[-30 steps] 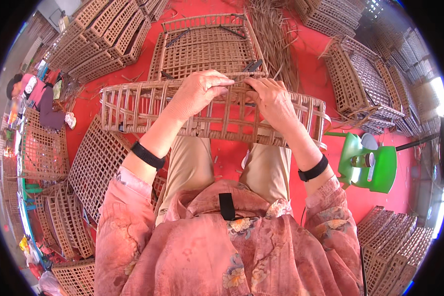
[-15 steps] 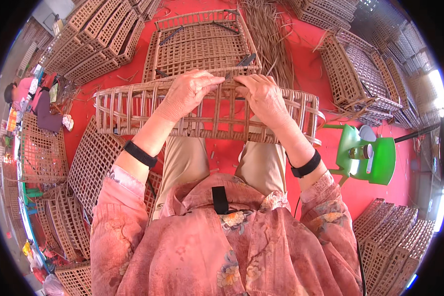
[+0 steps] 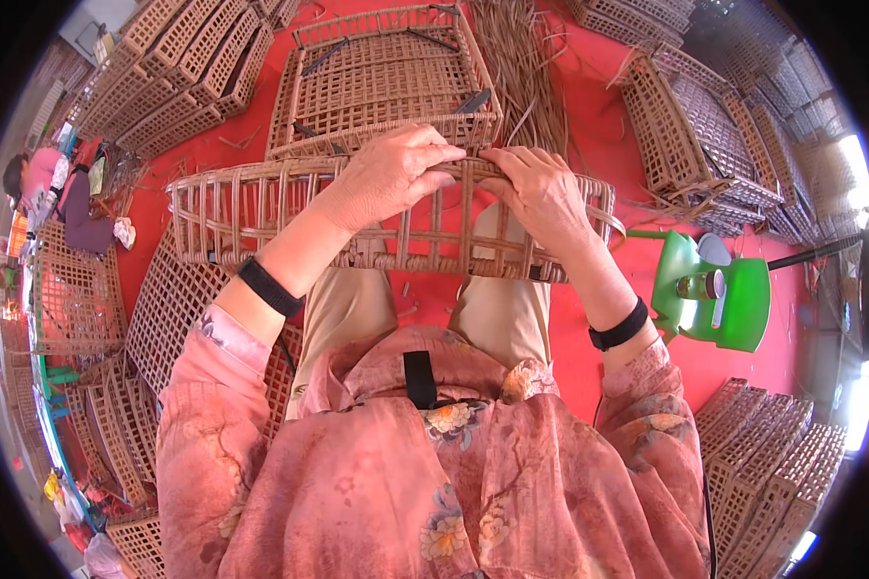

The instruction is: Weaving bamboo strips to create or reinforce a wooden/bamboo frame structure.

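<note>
Openwork wicker basket sits crosswise above beige-trousered knees, its upper rim gripped in the curled fingers of the left hand and right hand. Beyond it lies a second wicker basket; right of it, a green plastic chair.

Red floor, woven baskets, strips, 1 green chair

Brown lattice basket — pink shirt patterned with pale flowers — beige trousers, red floor, bright green chair.
</note>
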### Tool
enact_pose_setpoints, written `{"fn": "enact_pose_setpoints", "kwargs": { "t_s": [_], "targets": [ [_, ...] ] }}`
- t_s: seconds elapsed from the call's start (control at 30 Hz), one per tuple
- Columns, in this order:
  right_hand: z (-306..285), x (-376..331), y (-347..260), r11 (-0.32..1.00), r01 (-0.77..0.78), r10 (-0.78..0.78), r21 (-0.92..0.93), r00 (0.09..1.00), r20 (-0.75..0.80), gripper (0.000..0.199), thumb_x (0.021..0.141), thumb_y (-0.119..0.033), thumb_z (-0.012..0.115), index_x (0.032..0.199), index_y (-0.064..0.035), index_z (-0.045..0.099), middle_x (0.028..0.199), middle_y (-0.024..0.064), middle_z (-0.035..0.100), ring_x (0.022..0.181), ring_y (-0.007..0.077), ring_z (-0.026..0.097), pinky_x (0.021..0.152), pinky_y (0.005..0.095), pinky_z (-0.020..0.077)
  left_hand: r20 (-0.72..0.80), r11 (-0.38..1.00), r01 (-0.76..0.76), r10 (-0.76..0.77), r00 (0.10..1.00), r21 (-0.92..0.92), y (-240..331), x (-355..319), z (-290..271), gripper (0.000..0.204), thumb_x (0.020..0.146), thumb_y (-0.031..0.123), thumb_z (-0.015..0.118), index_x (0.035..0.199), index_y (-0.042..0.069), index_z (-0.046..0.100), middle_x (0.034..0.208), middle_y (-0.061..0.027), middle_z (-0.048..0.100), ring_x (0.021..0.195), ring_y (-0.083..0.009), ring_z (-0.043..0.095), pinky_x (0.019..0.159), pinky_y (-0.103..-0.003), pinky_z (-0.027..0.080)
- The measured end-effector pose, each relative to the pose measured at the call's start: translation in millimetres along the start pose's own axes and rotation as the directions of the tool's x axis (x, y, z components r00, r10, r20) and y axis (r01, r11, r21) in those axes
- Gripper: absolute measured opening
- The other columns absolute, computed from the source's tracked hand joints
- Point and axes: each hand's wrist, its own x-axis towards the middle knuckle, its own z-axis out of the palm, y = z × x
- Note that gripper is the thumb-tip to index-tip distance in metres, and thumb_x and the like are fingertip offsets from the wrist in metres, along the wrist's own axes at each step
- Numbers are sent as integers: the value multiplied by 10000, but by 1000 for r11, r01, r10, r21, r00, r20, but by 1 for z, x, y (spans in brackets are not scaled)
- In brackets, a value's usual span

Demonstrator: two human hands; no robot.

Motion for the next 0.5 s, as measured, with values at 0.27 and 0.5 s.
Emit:
{"fn": "enact_pose_setpoints", "kwargs": {
  "t_s": [0.27,0.5],
  "targets": [
    [7,-6,1,999,50,-50,-7,999,-19,278,882,-250,685,1067,-44,655,903,82,695,839,283,657,792,407,507,-6,996,-87,87,996,24,5,3,12,309,858,104,703,1159,34,686,1010,-117,673,931,-290,664,814,-361,547],
    [-37,-37,8,993,-118,118,7,992,50,448,858,-298,711,1226,-55,626,1127,125,674,1069,312,610,929,432,453,-14,994,20,-22,1000,-105,17,-10,13,238,870,113,695,1094,34,704,974,-105,678,895,-280,674,798,-357,547]
  ]
}}
